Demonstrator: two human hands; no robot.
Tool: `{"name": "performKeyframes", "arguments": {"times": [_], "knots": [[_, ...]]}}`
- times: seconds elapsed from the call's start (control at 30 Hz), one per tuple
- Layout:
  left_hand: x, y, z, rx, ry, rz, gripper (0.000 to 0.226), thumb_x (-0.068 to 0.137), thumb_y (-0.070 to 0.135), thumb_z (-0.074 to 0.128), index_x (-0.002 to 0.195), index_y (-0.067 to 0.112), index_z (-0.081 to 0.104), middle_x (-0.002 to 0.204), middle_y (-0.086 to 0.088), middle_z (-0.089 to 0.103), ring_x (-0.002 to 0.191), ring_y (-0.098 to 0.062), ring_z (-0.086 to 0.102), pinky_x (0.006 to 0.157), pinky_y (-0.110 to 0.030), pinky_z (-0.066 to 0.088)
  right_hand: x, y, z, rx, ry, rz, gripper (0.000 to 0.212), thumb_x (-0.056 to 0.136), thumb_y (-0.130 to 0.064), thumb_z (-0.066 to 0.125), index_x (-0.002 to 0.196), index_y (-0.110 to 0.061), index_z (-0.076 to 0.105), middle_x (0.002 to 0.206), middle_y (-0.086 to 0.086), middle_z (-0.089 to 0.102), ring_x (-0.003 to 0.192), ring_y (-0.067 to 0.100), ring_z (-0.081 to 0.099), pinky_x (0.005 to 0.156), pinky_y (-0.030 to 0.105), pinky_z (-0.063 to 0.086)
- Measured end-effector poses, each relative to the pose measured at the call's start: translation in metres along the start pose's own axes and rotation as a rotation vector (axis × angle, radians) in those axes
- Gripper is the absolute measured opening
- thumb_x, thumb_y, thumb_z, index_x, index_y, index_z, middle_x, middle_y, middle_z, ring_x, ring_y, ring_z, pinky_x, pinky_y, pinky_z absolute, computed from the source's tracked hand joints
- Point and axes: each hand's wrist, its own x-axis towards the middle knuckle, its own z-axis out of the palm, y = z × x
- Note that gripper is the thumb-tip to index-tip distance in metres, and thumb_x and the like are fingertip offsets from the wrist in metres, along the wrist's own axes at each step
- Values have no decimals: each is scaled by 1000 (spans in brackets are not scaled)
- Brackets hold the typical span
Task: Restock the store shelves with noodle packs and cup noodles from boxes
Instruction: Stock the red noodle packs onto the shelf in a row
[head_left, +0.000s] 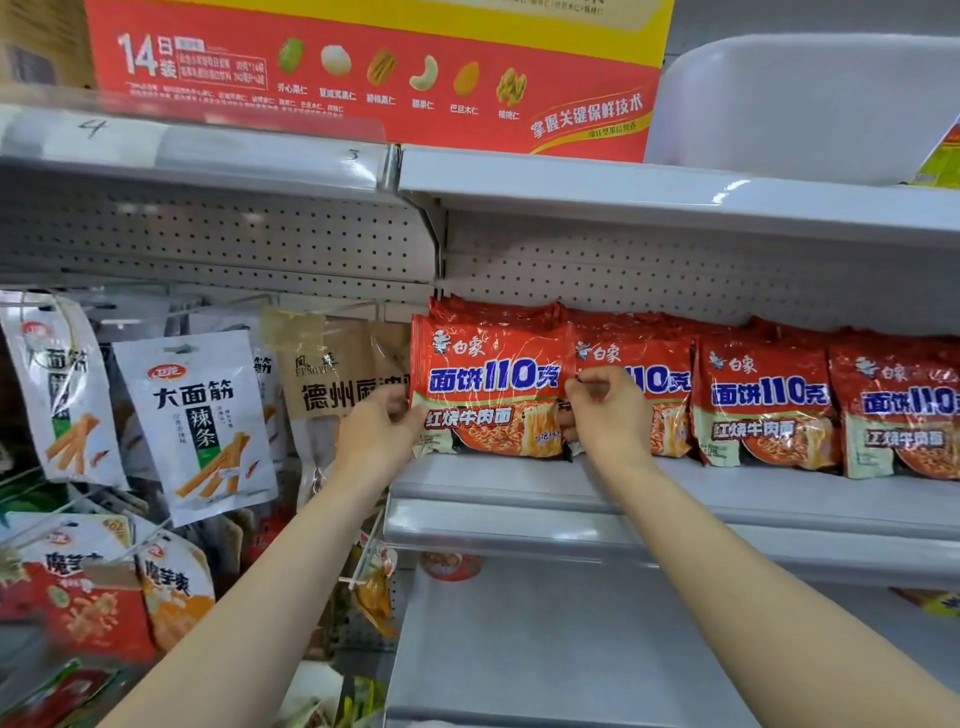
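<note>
Both arms are stretched up to the shelf (675, 499). The leftmost noodle pack (488, 384), upright at the row's end, is pinched by the left hand (376, 434) and right hand (605, 410). Fingertips are hidden behind the pack's edges.

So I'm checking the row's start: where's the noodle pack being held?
In the head view, the noodle pack stands leftmost on the middle shelf, between the left hand and right hand.

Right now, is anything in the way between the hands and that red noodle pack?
No. The left hand and right hand already pinch the leftmost red noodle pack by its side edges on the shelf.
</note>
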Motion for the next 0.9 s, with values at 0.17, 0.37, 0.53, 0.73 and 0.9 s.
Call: {"name": "performKeyframes", "arguments": {"times": [0.17,0.37,0.53,0.73,0.9], "knots": [[-21,6,2,72,115,230,38,97,32,63,133,31,55,130,6,54,99,-4,55,97,-38,48,-20,-2,-2,-138,-2,-139,19,96,-18,64,115,-23,61,97,-18,62,87,1,60,79,28,53],[-27,9,16,159,-22,232,41,96,45,60,136,39,52,142,3,52,125,-18,54,106,-50,47,-49,-1,7,-270,-205,-241,26,96,-21,63,122,-26,57,99,-15,66,87,4,63,80,29,53],[-22,15,23,251,-45,224,46,96,46,60,140,35,53,142,-2,53,126,-22,53,106,-51,45,-53,-1,12,-348,-279,-277,29,97,-24,61,126,-22,61,114,-8,69,104,13,64,92,36,54],[-22,21,23,331,-59,211,50,96,48,59,143,31,52,145,-6,50,128,-25,52,108,-48,43,-53,-2,8,-349,-352,-256,33,98,-25,58,130,-25,60,124,-7,69,113,15,64,100,40,53],[-35,34,21,330,-74,177,54,97,48,59,146,27,50,153,-5,46,139,-26,43,113,-47,36,-57,-7,-8,-231,-390,-208,34,99,-22,59,133,-21,60,130,-3,66,119,13,61,105,36,49]]}}
